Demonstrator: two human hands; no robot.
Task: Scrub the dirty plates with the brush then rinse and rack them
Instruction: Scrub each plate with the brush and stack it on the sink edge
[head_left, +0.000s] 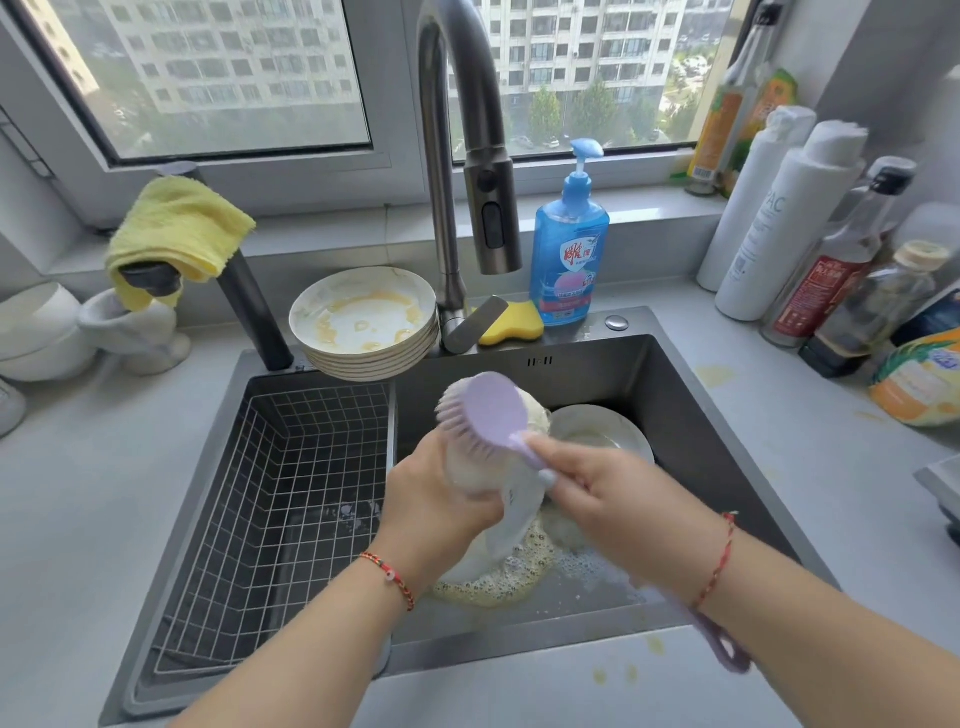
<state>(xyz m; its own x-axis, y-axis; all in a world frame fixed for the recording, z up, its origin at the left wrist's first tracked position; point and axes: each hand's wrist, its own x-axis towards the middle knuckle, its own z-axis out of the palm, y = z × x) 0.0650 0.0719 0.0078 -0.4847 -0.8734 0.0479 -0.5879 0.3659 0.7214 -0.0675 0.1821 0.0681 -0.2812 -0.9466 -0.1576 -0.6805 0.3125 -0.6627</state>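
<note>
Right fingers (540, 457) pinching brush (491, 410), against plate (498, 525)

Your counter (78, 499) wraps the sink (691, 415). Behind the sink's left corner you have a stack of dirty plates (363, 322); left of that, white bowls (36, 332). Behind the sink's right half sit a yellow sponge (514, 322) and blue soap bottle (569, 244). Right of the sink, bottles (769, 218) crowd together.
</note>
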